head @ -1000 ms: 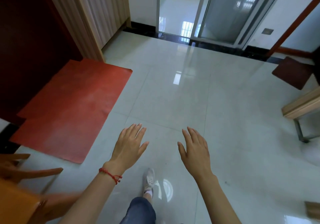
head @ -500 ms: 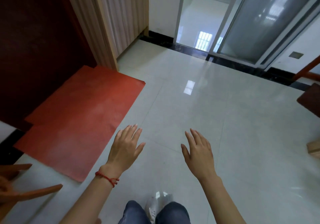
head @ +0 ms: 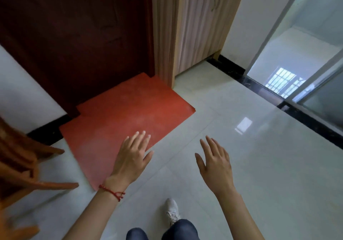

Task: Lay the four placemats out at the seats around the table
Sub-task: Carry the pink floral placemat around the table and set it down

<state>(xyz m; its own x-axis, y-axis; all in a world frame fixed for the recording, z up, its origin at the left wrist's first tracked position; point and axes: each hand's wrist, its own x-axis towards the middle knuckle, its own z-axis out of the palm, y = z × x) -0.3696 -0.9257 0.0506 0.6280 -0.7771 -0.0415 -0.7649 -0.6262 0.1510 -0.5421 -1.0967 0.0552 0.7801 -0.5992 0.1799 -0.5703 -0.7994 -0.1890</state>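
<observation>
No placemat and no table top shows in this view. My left hand (head: 132, 156) is held out over the floor with its fingers spread and nothing in it; a red string bracelet circles its wrist. My right hand (head: 215, 162) hangs beside it, also flat, fingers apart and holding nothing. Both hands hover above the pale floor tiles (head: 250, 165), the left one partly over the edge of a red floor mat (head: 118, 121).
Orange-brown wooden chair legs (head: 24, 167) stick in from the left edge. A dark red door (head: 78, 35) and a light wooden cabinet (head: 185, 26) stand behind the mat. A glass sliding door (head: 297, 69) is at the right. My white shoe (head: 172, 211) is on the tiles below.
The view has swung left: the red mat and the door have shifted toward the centre and the chair legs loom larger. Both hands stay spread and hold nothing.
</observation>
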